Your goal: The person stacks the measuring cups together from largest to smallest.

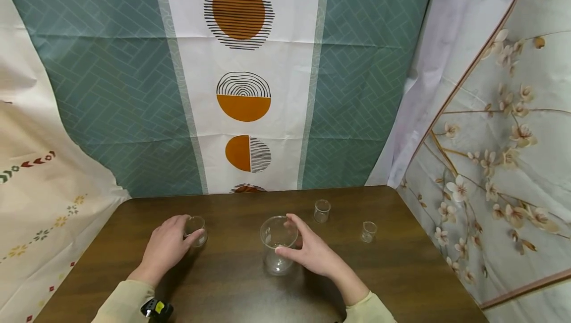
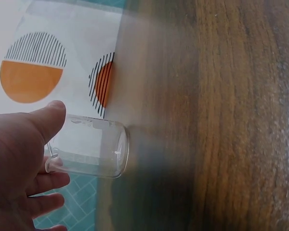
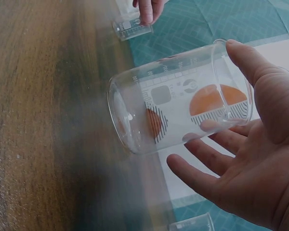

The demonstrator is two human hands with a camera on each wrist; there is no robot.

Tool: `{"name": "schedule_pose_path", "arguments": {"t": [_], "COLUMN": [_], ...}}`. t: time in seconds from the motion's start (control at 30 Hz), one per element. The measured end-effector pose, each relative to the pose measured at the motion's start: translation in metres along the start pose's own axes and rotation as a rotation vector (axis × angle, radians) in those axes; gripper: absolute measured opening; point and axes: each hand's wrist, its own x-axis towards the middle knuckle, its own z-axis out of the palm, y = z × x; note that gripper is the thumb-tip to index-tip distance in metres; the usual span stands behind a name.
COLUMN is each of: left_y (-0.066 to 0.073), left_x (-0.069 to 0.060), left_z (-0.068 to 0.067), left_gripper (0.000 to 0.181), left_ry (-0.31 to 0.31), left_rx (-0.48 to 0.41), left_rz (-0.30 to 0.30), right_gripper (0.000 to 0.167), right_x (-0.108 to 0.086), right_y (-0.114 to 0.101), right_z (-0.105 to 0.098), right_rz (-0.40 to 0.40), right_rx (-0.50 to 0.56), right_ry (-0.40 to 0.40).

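My left hand [image 1: 166,244] grips a smaller clear glass beaker [image 1: 199,238] near its rim, at the left of the table. In the left wrist view the thumb lies along one side of this beaker [image 2: 89,149], and a fingertip shows behind the rim. Near the middle, my right hand [image 1: 315,254] holds a large glass beaker [image 1: 277,262] by its upper part. The right wrist view shows the thumb on the rim of the large beaker [image 3: 159,103], with fingers around the other side. Both beakers are upright and look see-through; whether their bases touch the tabletop I cannot tell.
Two more small glass beakers stand on the brown wooden table [image 1: 232,293]: one beaker [image 1: 322,211] toward the back, another, smaller beaker [image 1: 369,232] farther right. A patterned green and white curtain [image 1: 178,115] hangs behind the table, with floral cloth [image 1: 490,204] at right.
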Motion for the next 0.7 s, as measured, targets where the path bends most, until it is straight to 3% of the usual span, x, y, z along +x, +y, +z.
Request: {"name": "schedule_pose_path", "arguments": {"t": [0.3, 0.7], "left_y": [0.0006, 0.0067], "left_x": [-0.0033, -0.0019], "left_z": [0.0013, 0.0005], "left_gripper": [0.067, 0.064], "left_ry": [-0.043, -0.022], "left_rx": [-0.012, -0.057], "left_rz": [-0.026, 0.005], "right_gripper": [0.094, 0.094], "right_x": [-0.0007, -0.0006], "right_y": [0.0013, -0.0003], "right_z": [0.0021, 0.0], "right_rz": [0.015, 0.011], "right_rx": [-0.009, 0.014], "right_ry": [-0.001, -0.007]}}
